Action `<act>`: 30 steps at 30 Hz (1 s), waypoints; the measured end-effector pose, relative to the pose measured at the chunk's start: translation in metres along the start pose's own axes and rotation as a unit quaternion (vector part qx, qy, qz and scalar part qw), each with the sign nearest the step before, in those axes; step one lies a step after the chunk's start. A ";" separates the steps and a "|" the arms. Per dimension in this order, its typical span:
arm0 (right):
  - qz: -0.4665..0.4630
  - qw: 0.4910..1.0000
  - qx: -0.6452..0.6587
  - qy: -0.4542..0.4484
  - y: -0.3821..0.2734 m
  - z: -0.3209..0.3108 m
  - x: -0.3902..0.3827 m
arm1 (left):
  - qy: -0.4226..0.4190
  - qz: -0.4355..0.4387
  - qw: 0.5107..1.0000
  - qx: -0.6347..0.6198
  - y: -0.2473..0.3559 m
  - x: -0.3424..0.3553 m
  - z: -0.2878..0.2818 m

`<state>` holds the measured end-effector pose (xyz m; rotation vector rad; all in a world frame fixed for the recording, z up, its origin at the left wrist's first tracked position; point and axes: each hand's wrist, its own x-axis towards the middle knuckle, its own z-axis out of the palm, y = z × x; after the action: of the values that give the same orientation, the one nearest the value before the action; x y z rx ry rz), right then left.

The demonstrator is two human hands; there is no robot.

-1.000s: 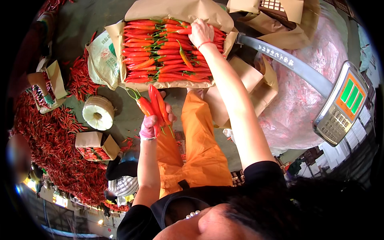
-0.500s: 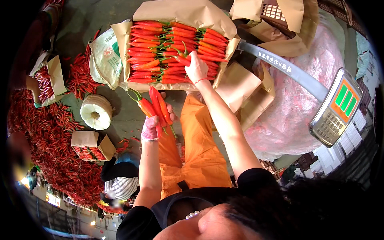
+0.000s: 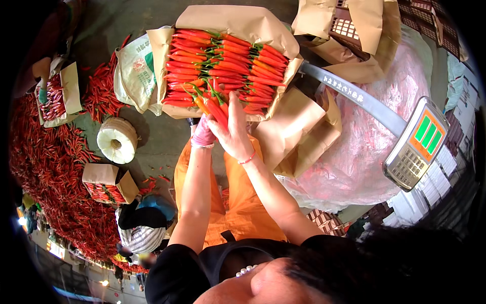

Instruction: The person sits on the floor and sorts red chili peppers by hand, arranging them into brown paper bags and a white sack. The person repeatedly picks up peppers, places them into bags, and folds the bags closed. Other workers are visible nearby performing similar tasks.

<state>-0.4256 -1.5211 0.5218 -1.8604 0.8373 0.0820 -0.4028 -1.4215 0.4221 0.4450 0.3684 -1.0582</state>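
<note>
Both my hands meet around a small bunch of red chilli peppers (image 3: 216,109), stems pointing away from me, over the near edge of a paper-lined box (image 3: 217,17). My left hand (image 3: 204,133), in a pink glove, is closed on the bunch from below. My right hand (image 3: 234,126), bare with a red cord at the wrist, presses round the bunch from the right; its fingertips are partly hidden. Rows of long red chillies (image 3: 233,53) fill the box, lying side by side in three columns. My hands and the bunch cover part of the near rows.
A scale display (image 3: 417,144) on a grey arm stands right of the box, by folded brown paper (image 3: 293,124) and a clear plastic-covered heap (image 3: 349,157). Leftward are a twine roll (image 3: 117,140), a small chilli box (image 3: 109,182), a large chilli heap (image 3: 55,187) and co-workers (image 3: 142,228).
My right hand has come back from the box's middle rows to the bunch in my left hand. The left hand has moved up and slightly right, and the two hands now touch.
</note>
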 end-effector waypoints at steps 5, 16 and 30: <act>-0.076 0.981 -0.175 -0.024 -0.030 -0.028 -0.013 | -0.142 -0.007 0.987 -0.078 0.018 0.013 0.037; -0.033 0.980 -0.147 0.129 0.144 -0.114 0.096 | -0.251 -0.015 0.951 -0.181 0.045 0.009 0.099; 0.047 0.924 -0.379 0.001 0.216 -0.106 0.146 | -0.218 -0.026 0.961 -0.168 0.039 -0.007 0.081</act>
<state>-0.4739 -1.7288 0.3390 -2.5333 0.9775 0.5281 -0.3655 -1.4418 0.5014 -0.1047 0.1603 -1.0858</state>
